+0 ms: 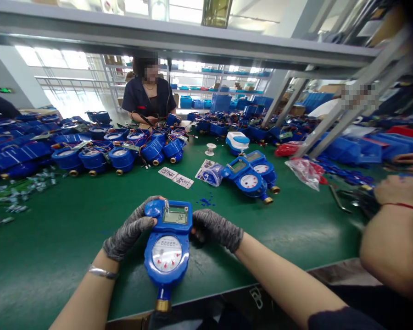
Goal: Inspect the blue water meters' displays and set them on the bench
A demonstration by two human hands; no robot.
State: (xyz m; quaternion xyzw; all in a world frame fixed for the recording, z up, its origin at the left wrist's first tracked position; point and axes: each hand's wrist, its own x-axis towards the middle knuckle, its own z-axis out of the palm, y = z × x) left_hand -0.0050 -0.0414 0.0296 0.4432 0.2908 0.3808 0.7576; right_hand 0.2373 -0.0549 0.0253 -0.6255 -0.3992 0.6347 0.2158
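A blue water meter (167, 247) with a lit display and a round dial is held over the near part of the green table, its brass end towards me. My left hand (132, 229), in a grey glove with bare fingertips, grips its upper left side, thumb on the front. On the other side, my right hand (215, 228), gloved alike, is closed against the upper right edge of the casing; its fingertips are dark and partly hidden. Beyond lie two more finished-looking water meters (250, 181) side by side, and a blue meter with a white top (237, 141).
Many open blue meter housings (122, 158) with loose wires line the table's far side. Printed cards (175, 177), a white spool (210, 149) and tiny blue pieces (205, 200) lie mid-table. A co-worker's arm (394, 238) is at right; another person (149, 96) stands opposite.
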